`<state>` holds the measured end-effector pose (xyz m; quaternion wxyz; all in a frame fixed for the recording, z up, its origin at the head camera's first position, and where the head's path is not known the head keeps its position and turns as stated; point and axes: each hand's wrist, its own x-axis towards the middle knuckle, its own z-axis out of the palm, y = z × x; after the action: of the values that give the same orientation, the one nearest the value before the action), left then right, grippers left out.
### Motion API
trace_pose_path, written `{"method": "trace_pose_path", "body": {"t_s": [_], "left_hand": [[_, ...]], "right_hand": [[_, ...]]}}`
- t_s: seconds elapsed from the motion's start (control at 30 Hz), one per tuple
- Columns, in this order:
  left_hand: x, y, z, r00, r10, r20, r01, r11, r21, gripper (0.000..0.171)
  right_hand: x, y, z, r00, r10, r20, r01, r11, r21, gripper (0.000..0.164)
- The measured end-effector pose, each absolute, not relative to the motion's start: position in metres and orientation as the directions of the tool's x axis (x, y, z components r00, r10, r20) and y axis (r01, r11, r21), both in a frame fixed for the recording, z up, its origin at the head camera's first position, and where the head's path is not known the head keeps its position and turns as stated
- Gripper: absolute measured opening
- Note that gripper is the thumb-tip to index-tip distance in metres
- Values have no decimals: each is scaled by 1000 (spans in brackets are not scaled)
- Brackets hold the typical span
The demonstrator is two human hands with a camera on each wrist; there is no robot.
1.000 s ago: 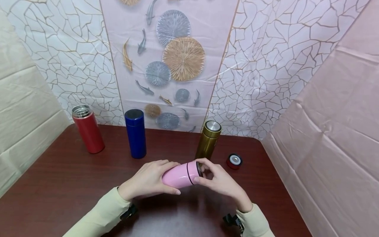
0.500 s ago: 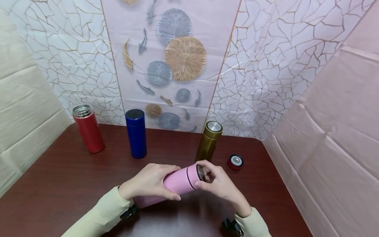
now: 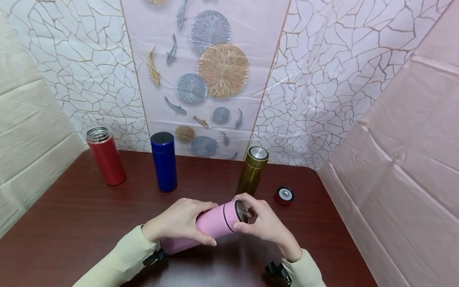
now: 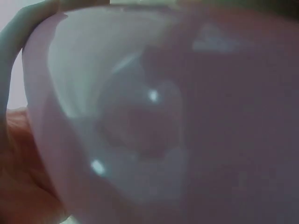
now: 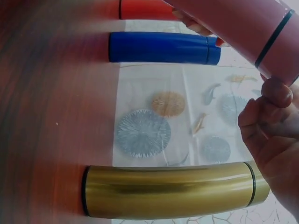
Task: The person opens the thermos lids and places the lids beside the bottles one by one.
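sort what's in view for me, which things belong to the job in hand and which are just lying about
In the job:
pink flask, tilted, gripped by the left hand
its cap, held by the right hand

Apparently just standing by, untouched:
red flask, open
blue flask
gold flask
red-and-black lid

I have the left forearm [image 3: 118, 257] slanting in from eight o'clock, left hand [image 3: 179, 221] curled in a grip, thumb [image 3: 206, 238] toward four; from five o'clock, my right hand [image 3: 261, 221] pinches, fingertips toward ten.
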<state>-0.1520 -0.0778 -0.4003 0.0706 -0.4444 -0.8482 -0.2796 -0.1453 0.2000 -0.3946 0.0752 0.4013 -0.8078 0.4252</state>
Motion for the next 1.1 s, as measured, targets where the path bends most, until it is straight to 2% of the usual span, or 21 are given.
{"method": "trace_pose_path", "body": {"t_s": [0.2, 0.27, 0.37, 0.5, 0.63, 0.73, 0.87, 1.1], "left_hand": [[-151, -83, -401, -567, 767, 300, 784, 392, 481, 74], [-151, -84, -399, -556, 770, 313, 798, 390, 459, 75], [-152, -85, -394, -546, 754, 365, 829, 423, 366, 76], [-151, -86, -389, -555, 722, 414, 830, 517, 211, 78], [-150, -85, -388, -554, 713, 429, 814, 573, 97, 81], [-150, -81, -389, -549, 724, 418, 818, 567, 92, 81], [-151, -76, -390, -555, 733, 394, 822, 555, 125, 80], [-151, -78, -392, -554, 730, 400, 824, 547, 144, 77]], "right_hand": [[-138, 195, -387, -597, -657, 461, -766, 297, -570, 56], [-135, 195, -382, -597, -662, 453, -767, 307, -564, 59], [-132, 195, -376, -620, -658, 427, -756, 356, -549, 61], [-128, 197, -370, -695, -633, 341, -700, 488, -521, 66], [-126, 197, -371, -767, -584, 265, -631, 611, -479, 59], [-127, 196, -374, -795, -556, 243, -596, 639, -486, 52], [-128, 197, -376, -806, -539, 242, -573, 613, -543, 52], [-129, 197, -379, -757, -559, 339, -640, 527, -560, 50]]}}
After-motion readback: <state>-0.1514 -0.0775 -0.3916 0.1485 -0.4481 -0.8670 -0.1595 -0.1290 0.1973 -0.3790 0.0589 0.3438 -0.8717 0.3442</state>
